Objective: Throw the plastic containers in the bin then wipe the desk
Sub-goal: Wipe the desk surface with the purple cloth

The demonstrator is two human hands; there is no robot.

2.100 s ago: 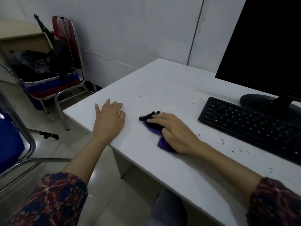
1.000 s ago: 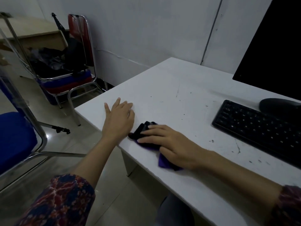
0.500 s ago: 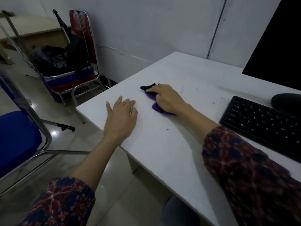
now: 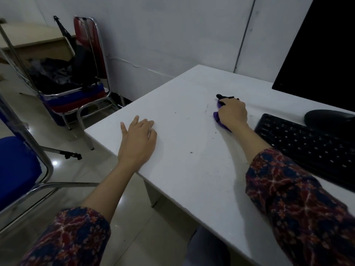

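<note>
A white desk [image 4: 188, 146] with small dark specks fills the middle of the view. My right hand [image 4: 233, 113] presses a purple and black cloth [image 4: 218, 116] onto the desktop, just left of the keyboard; most of the cloth is hidden under the palm. My left hand [image 4: 137, 141] lies flat, fingers slightly apart, near the desk's left front corner and holds nothing. No plastic container and no bin can be seen.
A black keyboard [image 4: 307, 144] and a black monitor [image 4: 322, 54] with its stand base [image 4: 328, 120] occupy the right. Left of the desk stand a red chair [image 4: 88, 54] loaded with dark bags and a blue chair [image 4: 17, 169]. Grey wall behind.
My right hand has slid the cloth from the front edge beside my left hand to the far side, then rightward toward the keyboard. My left hand has stayed in place.
</note>
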